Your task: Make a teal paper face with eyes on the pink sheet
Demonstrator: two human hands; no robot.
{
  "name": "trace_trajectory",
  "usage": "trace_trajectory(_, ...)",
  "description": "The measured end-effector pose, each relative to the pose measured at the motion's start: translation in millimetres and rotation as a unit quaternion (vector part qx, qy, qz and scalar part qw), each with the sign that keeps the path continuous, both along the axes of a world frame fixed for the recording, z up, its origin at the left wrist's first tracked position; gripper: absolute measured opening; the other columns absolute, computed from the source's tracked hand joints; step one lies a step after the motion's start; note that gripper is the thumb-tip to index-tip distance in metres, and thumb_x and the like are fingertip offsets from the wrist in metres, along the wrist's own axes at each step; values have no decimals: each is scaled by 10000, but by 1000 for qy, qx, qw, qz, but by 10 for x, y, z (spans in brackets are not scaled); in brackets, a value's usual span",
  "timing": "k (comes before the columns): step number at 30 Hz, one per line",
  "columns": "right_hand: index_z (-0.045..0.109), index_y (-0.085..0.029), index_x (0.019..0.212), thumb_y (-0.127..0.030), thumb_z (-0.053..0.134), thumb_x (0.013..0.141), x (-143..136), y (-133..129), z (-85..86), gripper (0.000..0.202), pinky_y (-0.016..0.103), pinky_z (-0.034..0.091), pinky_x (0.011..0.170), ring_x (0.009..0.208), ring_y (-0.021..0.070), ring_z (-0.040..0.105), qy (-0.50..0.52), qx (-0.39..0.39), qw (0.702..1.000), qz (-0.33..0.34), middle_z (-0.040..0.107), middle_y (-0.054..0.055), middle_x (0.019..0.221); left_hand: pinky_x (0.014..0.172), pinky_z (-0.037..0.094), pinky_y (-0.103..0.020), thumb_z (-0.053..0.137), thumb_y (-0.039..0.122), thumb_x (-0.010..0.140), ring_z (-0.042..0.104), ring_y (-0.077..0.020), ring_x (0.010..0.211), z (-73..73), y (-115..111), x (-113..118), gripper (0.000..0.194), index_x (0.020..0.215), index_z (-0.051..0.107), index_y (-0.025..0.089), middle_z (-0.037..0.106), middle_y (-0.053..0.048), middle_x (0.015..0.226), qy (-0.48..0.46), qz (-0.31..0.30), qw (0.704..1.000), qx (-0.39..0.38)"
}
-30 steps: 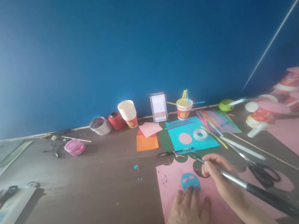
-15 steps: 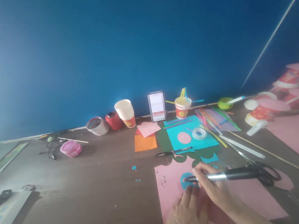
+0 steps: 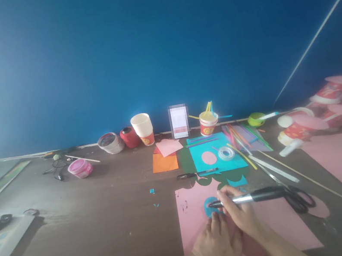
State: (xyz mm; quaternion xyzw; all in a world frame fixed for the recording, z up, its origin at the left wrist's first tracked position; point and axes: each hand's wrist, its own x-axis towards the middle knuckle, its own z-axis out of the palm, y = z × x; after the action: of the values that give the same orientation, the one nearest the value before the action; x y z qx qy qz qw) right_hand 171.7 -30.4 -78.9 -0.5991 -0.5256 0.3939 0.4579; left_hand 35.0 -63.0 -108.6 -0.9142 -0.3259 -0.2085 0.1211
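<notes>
A pink paper sheet (image 3: 196,228) with a scalloped far edge lies before me on the table. On it rests a blue paper ring (image 3: 209,212) with a small opening in its middle. My right hand (image 3: 238,206) grips a black and silver marker (image 3: 267,193), whose tip is at the ring's inner opening. The fingers of my left hand (image 3: 214,243) lie stretched over the pink sheet, their tips at the ring's near edge. Black-handled scissors (image 3: 301,200) lie to the right, partly behind the marker.
Farther back lie blue paper (image 3: 198,143), a tape roll (image 3: 226,153), orange paper (image 3: 164,163) and a black pen (image 3: 187,176). Paper cups (image 3: 142,128) stand along the wall. Cups with pink discs (image 3: 329,95) pile up at right. A white box (image 3: 8,244) is at left.
The view has shifted slightly. Both hands stay at the blue ring, and the marker tip remains at its inner opening.
</notes>
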Motion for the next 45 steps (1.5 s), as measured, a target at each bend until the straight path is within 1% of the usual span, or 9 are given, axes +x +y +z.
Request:
trace_trajectory(2,465,-204,642,-428,466,860,2,9,-21,313,224,445,526,510,135,537,2,-3,1000,-4,473,-41,502,658,501,-312,478,226,838,618,-259,901,0,15,-3,318,1152,494,183,645,-114,980,6,5,1000,-8)
trace_trajectory(6,464,-207,628,-451,454,860,0,20,-40,337,224,447,519,494,135,536,-5,-7,1000,-3,484,-37,487,685,502,-322,467,235,854,600,-269,964,7,34,-56,364,1211,451,172,627,-131,1051,26,-40,999,6)
trace_trajectory(12,482,-208,641,-438,464,858,-6,25,-24,317,218,453,532,519,138,555,-20,-5,1000,2,519,-29,512,682,499,-338,503,224,828,606,-290,951,64,46,-75,375,1194,460,155,644,-135,1006,19,-59,997,39)
trace_trajectory(18,471,-212,644,-426,456,866,-7,20,21,308,220,459,524,500,133,543,-34,1,999,10,531,-25,521,715,488,-332,476,249,845,579,-282,993,139,64,-70,366,1192,468,134,622,-143,1056,65,-61,996,-4)
trace_trajectory(28,482,-209,658,-407,455,872,-4,19,-21,292,230,444,554,538,141,560,-46,9,999,11,540,-27,533,696,488,-335,473,217,833,587,-284,973,93,76,-81,325,1148,496,137,621,-142,1068,34,-66,997,24)
trace_trajectory(32,482,-209,662,-405,465,869,-10,19,-9,285,233,448,574,542,138,559,-49,4,999,15,560,-22,558,699,499,-343,478,234,841,589,-286,976,77,71,-80,313,1140,501,146,622,-144,1063,39,-65,997,5)
trace_trajectory(36,486,-210,664,-395,465,870,-14,18,2,278,237,448,586,556,142,565,-56,10,998,19,565,-20,562,738,493,-345,455,243,857,568,-282,1019,64,67,-88,356,1202,461,154,596,-152,1121,62,-65,996,-25)
trace_trajectory(39,493,-209,667,-397,467,868,-10,16,-15,277,239,445,582,563,146,569,-64,15,998,15,567,-18,559,726,488,-336,452,240,860,571,-281,1014,66,70,-92,358,1202,451,135,601,-165,1107,63,-65,996,-12)
trace_trajectory(45,490,-206,682,-402,461,869,3,12,-71,273,238,459,602,586,149,580,-62,11,998,12,569,-12,583,685,487,-330,474,201,827,598,-287,953,93,80,-72,314,1126,502,109,633,-160,1024,27,-70,996,39)
